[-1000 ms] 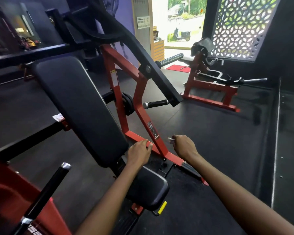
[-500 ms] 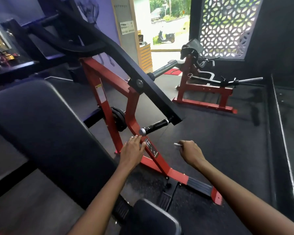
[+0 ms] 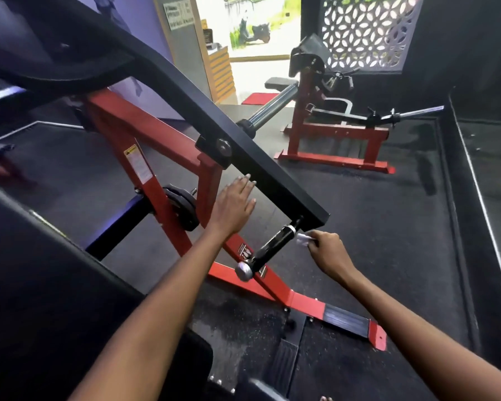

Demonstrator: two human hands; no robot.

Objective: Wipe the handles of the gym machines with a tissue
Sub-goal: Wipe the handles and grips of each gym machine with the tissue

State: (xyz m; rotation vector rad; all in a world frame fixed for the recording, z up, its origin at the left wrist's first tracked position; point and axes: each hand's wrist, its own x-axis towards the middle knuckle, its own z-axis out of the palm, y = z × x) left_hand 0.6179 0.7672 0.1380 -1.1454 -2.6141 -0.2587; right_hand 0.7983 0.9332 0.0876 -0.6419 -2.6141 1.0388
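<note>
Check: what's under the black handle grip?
Under the black handle grip the red frame leg with a label and black floor mat show. The grip and its silver end cap hide part of the leg.

1. The handle (image 3: 273,247) is a short black grip with a round silver end cap. It juts from the lower end of a black lever arm and slopes toward seven o'clock, just below frame centre.
2. The tissue (image 3: 302,238) is a small white wad at the handle's upper end, on its three o'clock side.
</note>
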